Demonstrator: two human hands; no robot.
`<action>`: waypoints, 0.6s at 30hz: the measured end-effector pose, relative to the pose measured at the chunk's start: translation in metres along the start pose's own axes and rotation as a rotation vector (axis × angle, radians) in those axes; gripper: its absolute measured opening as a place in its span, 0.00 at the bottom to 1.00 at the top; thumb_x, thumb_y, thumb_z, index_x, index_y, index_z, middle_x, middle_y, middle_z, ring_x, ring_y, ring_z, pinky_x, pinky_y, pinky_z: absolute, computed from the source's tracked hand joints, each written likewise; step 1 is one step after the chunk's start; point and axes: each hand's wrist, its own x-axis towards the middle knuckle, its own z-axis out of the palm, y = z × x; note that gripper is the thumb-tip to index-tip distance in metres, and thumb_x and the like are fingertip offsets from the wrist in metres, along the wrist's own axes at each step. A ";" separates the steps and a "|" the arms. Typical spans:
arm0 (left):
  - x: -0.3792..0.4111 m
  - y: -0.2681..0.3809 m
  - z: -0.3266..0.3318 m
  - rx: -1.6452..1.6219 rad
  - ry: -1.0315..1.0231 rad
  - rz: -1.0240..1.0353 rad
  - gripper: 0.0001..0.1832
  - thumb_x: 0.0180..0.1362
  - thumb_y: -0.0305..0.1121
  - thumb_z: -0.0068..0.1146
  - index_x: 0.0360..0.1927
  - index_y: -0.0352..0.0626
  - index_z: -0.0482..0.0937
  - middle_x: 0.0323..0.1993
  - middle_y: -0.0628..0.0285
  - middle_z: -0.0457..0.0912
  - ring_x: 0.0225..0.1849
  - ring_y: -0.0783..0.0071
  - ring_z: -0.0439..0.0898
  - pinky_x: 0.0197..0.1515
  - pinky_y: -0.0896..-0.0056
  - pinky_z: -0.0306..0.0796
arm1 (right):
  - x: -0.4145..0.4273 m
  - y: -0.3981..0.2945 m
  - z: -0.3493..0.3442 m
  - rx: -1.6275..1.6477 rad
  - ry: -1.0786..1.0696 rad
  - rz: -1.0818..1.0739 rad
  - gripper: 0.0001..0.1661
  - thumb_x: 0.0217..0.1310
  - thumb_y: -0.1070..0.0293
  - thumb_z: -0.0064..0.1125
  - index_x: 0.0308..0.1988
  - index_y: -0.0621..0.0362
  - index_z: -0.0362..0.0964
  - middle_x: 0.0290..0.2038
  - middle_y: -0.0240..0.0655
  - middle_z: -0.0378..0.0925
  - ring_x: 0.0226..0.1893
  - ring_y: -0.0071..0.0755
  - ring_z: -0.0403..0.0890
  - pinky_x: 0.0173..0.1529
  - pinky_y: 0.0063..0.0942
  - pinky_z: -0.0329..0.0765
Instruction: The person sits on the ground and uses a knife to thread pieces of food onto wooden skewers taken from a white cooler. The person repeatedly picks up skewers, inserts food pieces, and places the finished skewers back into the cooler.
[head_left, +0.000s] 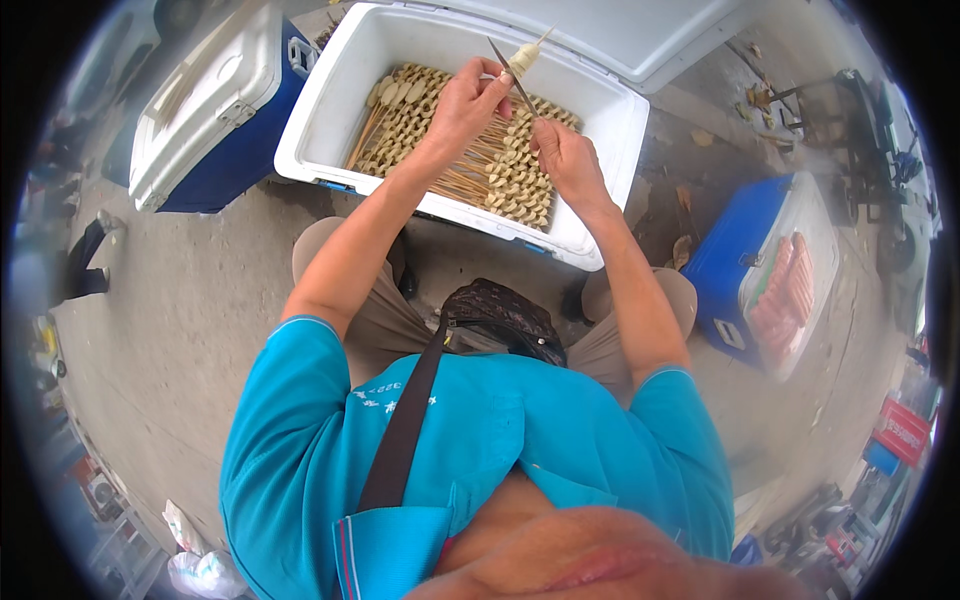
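Note:
My left hand (466, 109) grips a skewer of pale, spiral-looking food (523, 60), its pointed tip up and away from me. A thin-bladed knife (513, 75) is in my right hand (568, 161), the blade crossing close to the food near my left fingertips. Both hands are above an open white cooler box (330, 105). Inside it, rows of skewered pale food pieces (519, 187) lie at the right, and more skewered pieces (405, 124) fill the left. Bare wooden sticks (461, 184) run between them. My hands and forearms hide part of the rows.
The cooler's raised lid (600, 26) leans back at the far side. A blue-and-white cooler (217, 112) stands at left. Another blue cooler (739, 247) at right carries pink, meat-like packs (784, 296) on its lid. A dark shoulder bag (506, 315) rests between my knees. Another person's leg (88, 251) shows at far left.

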 end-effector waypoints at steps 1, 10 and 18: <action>-0.003 -0.002 0.004 -0.069 -0.082 -0.060 0.16 0.67 0.41 0.46 0.45 0.37 0.72 0.22 0.70 0.75 0.20 0.85 0.66 0.25 0.82 0.60 | 0.002 0.007 0.004 0.004 0.015 -0.024 0.29 0.71 0.48 0.39 0.31 0.63 0.73 0.18 0.38 0.71 0.20 0.36 0.72 0.27 0.31 0.68; 0.006 -0.006 0.004 -0.751 -0.101 -0.305 0.14 0.70 0.37 0.39 0.50 0.39 0.70 0.35 0.64 0.76 0.35 0.79 0.75 0.39 0.74 0.72 | 0.002 -0.009 0.006 0.301 0.009 0.026 0.25 0.68 0.49 0.49 0.42 0.63 0.75 0.21 0.31 0.78 0.20 0.21 0.72 0.28 0.24 0.69; 0.015 -0.005 -0.001 -0.850 -0.035 -0.196 0.20 0.71 0.41 0.33 0.56 0.36 0.65 0.51 0.52 0.74 0.55 0.64 0.73 0.54 0.62 0.71 | -0.011 -0.006 0.016 0.344 -0.043 0.065 0.16 0.68 0.62 0.53 0.47 0.63 0.73 0.21 0.25 0.72 0.23 0.13 0.69 0.28 0.16 0.64</action>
